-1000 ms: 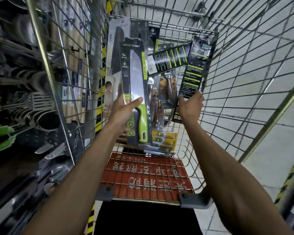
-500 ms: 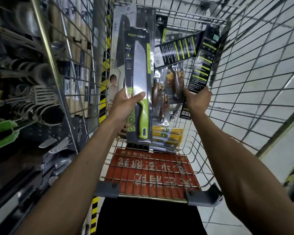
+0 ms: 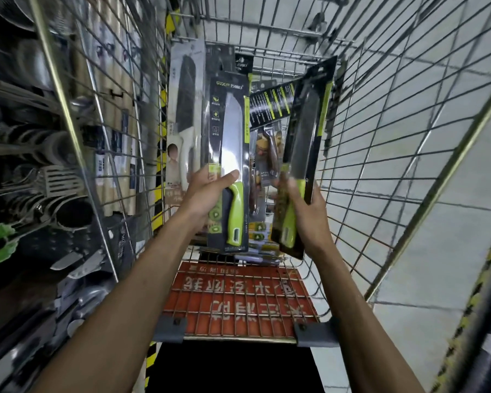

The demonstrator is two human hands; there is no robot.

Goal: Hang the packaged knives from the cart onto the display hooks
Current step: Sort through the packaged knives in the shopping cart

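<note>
Left hand was seen gripping a knife pack, the left pack, at the junction of blade and green handle, with the thumb laid across the front and the fingers hidden behind. Right hand was seen gripping a second, similar pack, the right pack, low down by its handle; this pack was motion-blurred, so the finger placement could not be read exactly.

Both packs were held above the cart, clear of the stock left in it. The left pack stood nearly upright; the right pack was tilted, its top leaning rightward. In each case the long axis ran from the hand away from the person, handle end near, header end far. The hang holes could not be made out.

The display lay to the left, beyond the cart's left wall; its hooks could not be told apart from the hung utensils.

Judgement: the left hand was nearer the display, so its pack was likely to be hung first. The header end was expected to need turning leftward, over the cart wall.

Further packs, one white-handled, were noted leaning in the cart.
</note>
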